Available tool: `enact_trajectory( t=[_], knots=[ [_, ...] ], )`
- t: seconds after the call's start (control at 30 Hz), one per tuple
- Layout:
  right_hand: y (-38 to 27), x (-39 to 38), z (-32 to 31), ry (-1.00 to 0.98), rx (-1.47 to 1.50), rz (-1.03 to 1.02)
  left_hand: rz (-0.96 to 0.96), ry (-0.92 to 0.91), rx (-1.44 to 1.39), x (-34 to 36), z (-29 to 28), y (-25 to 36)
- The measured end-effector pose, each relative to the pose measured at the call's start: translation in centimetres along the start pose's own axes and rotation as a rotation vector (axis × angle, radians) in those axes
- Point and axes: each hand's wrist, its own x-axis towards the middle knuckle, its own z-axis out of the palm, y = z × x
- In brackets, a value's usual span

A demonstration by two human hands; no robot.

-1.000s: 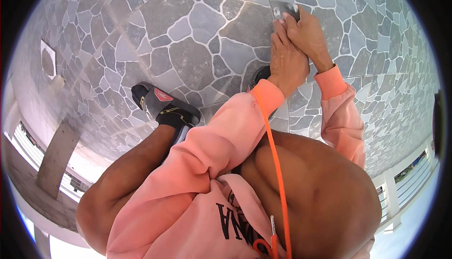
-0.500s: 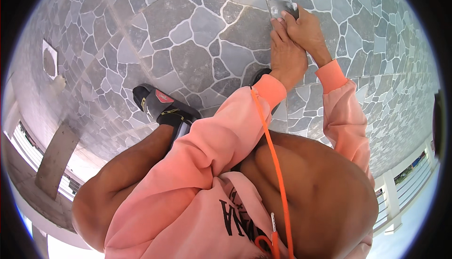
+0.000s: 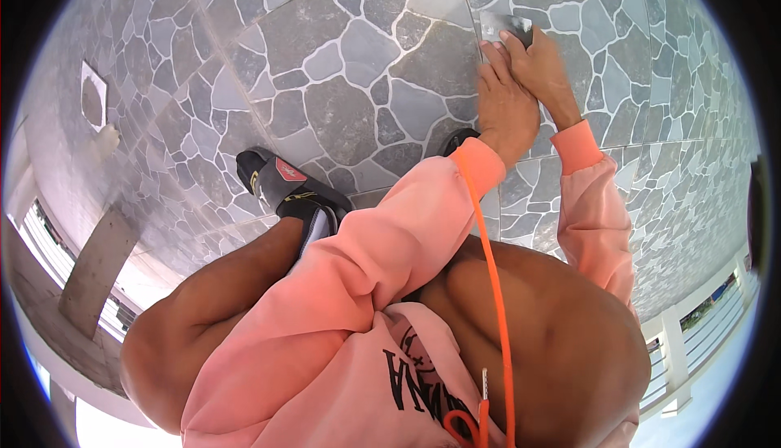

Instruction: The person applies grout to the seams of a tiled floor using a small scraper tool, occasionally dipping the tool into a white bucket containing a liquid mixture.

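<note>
I hold a flat, shiny metal blade [image 3: 508, 22] with a dark area on its right, like a scraper, low over the stone-patterned floor [image 3: 350, 82] beside a straight tile joint. My right hand [image 3: 541, 69] grips it from the right, thumb across its near part. My left hand [image 3: 508, 102] lies alongside, partly under the right, with fingers together and tips pressing on the blade's near edge. Pink sleeves cover both forearms, and an orange cord hangs across the left one.
My left foot in a black slide [image 3: 285, 179] is on the floor left of centre; the other dark slide [image 3: 462, 139] is partly hidden by my arm. A white-edged square [image 3: 93, 94] lies far left. A concrete post [image 3: 93, 265] and white railings [image 3: 708, 322] show at the rim.
The floor, hands and blade have shifted slightly down and right in the view together. Both hands keep the same hold on the blade, with little movement against the floor.
</note>
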Motion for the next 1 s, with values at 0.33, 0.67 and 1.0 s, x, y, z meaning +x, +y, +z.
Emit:
enact_trajectory(
  t=[0.33, 0.67, 1.0],
  knots=[
    [-1.3, 1.4, 0.1, -0.039, -0.062, -0.015, -0.071, -0.036, -0.053, 1.1, -0.2, -0.2],
    [1.2, 1.7, 0.1, -0.008, -0.065, -0.072, 0.085, -0.072, 0.111, 1.0, -0.3, 1.0],
    [1.1, 0.1, -0.2, -0.01, 0.104, -0.09, 0.005, -0.061, 0.061, -0.2, 0.7, 1.1]
  ],
)
